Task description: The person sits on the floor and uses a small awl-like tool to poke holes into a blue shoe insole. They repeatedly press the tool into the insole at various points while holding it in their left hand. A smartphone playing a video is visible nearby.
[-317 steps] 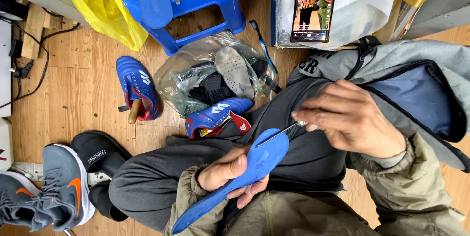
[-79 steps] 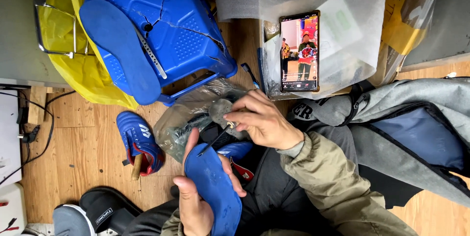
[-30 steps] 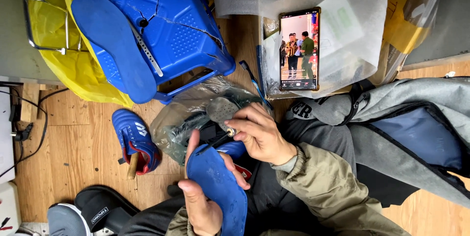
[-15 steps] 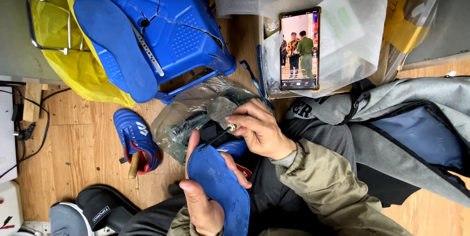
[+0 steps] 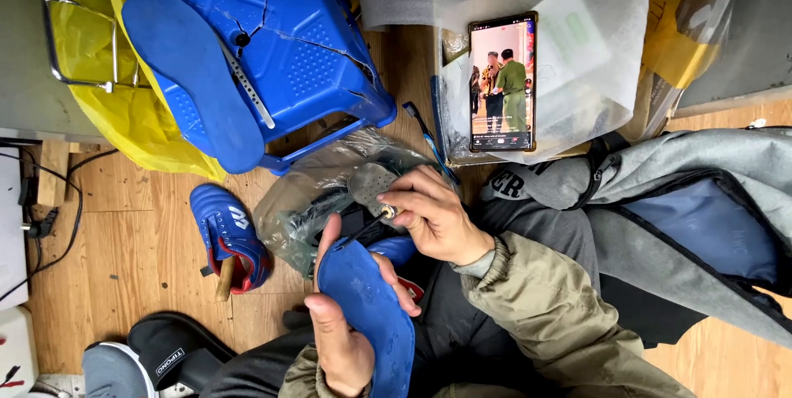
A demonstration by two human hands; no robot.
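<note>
Blue insole (image 5: pixel 367 315) clamped in left hand (image 5: pixel 342 340), long axis upright, toe away; right hand (image 5: pixel 433 216) pinches brush (image 5: pixel 367 229).

Blue insoles: two, one in the left hand (image 5: pixel 367 324), one on the stool (image 5: pixel 191 84)
Blue stools: one (image 5: pixel 305 51)
Blue shoes on the floor: one (image 5: pixel 227 237)
Phones: one (image 5: pixel 502 83)
Yellow bags: one (image 5: pixel 124 109)
Hands: two, left (image 5: pixel 342 340), right (image 5: pixel 433 216)
</note>
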